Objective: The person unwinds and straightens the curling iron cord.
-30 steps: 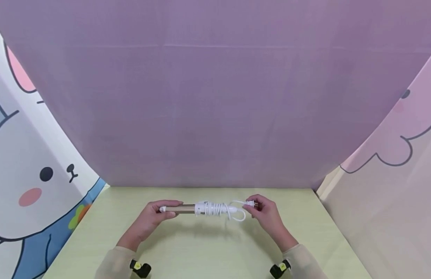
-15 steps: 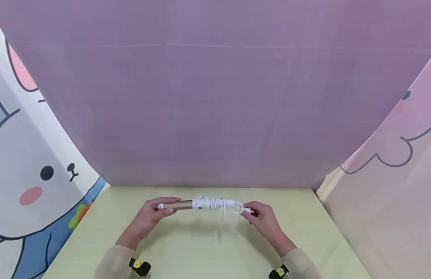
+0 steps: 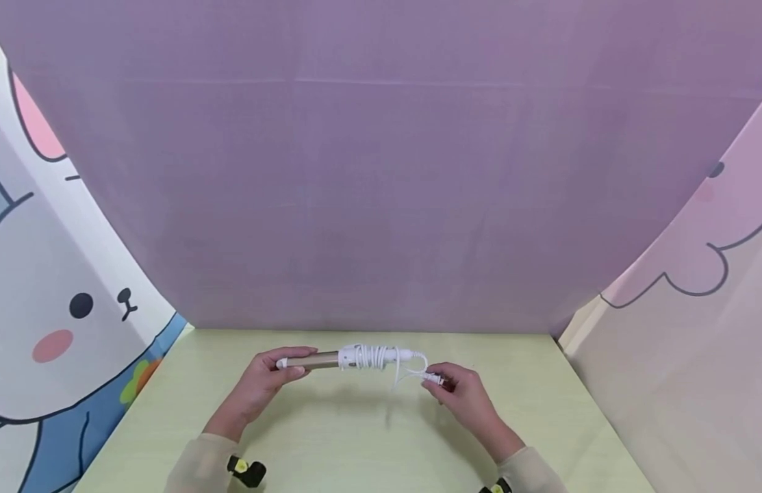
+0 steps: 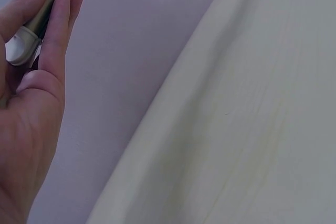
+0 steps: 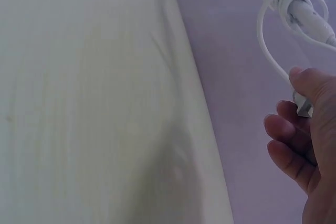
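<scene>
A curling iron with a gold-brown barrel point(image 3: 322, 360) and a white handle point(image 3: 346, 357) is held level above the table. Its white cord point(image 3: 373, 357) is wound several times round the handle, and a loose loop hangs at the handle's end. My left hand point(image 3: 260, 382) grips the barrel near its white tip point(image 4: 22, 46), thumb on one side and fingers on the other. On the right, my right hand point(image 3: 470, 399) pinches the cord's white plug point(image 3: 434, 378) between thumb and fingers. In the right wrist view the plug point(image 5: 302, 103) is partly hidden by that hand.
The pale yellow-green table point(image 3: 356, 452) lies under both hands and carries their shadows. A purple cloth backdrop point(image 3: 381, 205) rises at its far edge. Cartoon-printed cloths hang at the left point(image 3: 48, 274) and right point(image 3: 695, 342).
The curling iron has shifted slightly left and up in the head view, its left end held throughout. The right hand has moved the plug down and a little left, changing the cord's loose loop.
</scene>
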Tool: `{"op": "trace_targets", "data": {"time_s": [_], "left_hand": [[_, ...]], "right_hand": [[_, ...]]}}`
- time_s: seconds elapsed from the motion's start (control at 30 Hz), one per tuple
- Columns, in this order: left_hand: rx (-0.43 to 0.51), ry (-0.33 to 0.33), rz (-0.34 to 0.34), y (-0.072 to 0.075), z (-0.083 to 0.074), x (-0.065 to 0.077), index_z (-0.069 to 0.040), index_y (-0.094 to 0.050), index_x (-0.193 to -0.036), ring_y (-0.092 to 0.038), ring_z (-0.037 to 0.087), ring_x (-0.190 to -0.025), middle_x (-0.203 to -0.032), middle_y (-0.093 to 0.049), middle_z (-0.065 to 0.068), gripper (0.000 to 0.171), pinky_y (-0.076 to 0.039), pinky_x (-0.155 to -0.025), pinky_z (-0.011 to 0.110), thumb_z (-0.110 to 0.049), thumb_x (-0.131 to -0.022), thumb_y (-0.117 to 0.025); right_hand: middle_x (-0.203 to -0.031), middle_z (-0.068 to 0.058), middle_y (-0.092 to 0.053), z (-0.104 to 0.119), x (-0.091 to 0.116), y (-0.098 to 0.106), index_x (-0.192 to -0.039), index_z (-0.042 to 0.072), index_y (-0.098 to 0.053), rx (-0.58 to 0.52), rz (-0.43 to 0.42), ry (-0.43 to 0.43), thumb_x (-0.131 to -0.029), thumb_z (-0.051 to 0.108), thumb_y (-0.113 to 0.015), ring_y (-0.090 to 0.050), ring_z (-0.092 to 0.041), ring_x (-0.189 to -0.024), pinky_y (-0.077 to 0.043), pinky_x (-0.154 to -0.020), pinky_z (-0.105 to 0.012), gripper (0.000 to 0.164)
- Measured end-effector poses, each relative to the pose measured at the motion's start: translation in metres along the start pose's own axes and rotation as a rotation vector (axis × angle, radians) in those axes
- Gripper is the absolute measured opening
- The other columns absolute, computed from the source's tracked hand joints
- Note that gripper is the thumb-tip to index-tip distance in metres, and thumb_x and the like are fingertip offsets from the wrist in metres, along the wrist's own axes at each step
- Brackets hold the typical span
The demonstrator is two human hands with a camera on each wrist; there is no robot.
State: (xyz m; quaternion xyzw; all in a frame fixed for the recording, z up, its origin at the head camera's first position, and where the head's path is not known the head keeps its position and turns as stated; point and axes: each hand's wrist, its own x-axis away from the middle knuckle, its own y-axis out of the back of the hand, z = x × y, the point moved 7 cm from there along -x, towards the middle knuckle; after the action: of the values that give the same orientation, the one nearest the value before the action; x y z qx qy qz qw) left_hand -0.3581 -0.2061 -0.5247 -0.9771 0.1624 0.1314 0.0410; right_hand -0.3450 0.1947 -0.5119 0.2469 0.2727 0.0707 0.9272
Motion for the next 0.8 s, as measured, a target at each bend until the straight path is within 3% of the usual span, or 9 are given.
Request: {"op": "trace_targets", "data": {"time_s": [0.1, 0.2, 0.47, 0.8], "left_hand": [[-0.024, -0.002, -0.020, 0.002, -0.001, -0.001, 0.003, -0.072, -0.140, -0.070, 0.034, -0.128, -0.143, -0.073, 0.004, 0.037, -0.061, -0.104, 0.036, 0.000, -0.103, -0.075], [-0.057, 0.004, -0.049, 0.004, -0.002, -0.001, 0.001, -0.072, -0.141, -0.073, 0.028, -0.123, -0.144, -0.072, 0.005, 0.038, -0.061, -0.103, 0.035, -0.003, -0.104, -0.076], [-0.160, 0.061, -0.126, 0.010, 0.000, -0.002, -0.005, -0.075, -0.141, -0.074, 0.026, -0.118, -0.146, -0.071, 0.007, 0.041, -0.059, -0.098, 0.031, -0.014, -0.102, -0.082], [-0.165, 0.059, -0.044, 0.000, 0.004, -0.002, -0.003, -0.077, -0.136, -0.068, 0.035, -0.130, -0.143, -0.074, 0.006, 0.039, -0.059, -0.102, 0.033, -0.012, -0.099, -0.084]], "right_hand": [[-0.075, 0.013, -0.065, 0.002, 0.004, -0.004, -0.111, 0.012, -0.082, 0.020, 0.026, 0.019, -0.092, 0.006, -0.090, -0.053, 0.000, -0.059, -0.049, -0.048, -0.023, 0.021], [-0.077, 0.012, -0.065, 0.007, 0.007, -0.009, -0.112, 0.010, -0.082, 0.019, 0.066, 0.035, -0.094, 0.008, -0.090, -0.052, 0.001, -0.062, -0.049, -0.051, -0.021, 0.020], [-0.075, 0.010, -0.066, 0.029, 0.010, -0.012, -0.108, 0.010, -0.083, -0.063, 0.101, 0.062, -0.095, 0.004, -0.087, -0.053, 0.002, -0.062, -0.050, -0.050, -0.020, 0.015], [-0.077, -0.001, -0.071, 0.054, -0.007, 0.005, -0.105, 0.003, -0.080, -0.209, 0.013, 0.096, -0.098, -0.003, -0.082, -0.061, -0.003, -0.062, -0.056, -0.049, -0.026, 0.010]]}}
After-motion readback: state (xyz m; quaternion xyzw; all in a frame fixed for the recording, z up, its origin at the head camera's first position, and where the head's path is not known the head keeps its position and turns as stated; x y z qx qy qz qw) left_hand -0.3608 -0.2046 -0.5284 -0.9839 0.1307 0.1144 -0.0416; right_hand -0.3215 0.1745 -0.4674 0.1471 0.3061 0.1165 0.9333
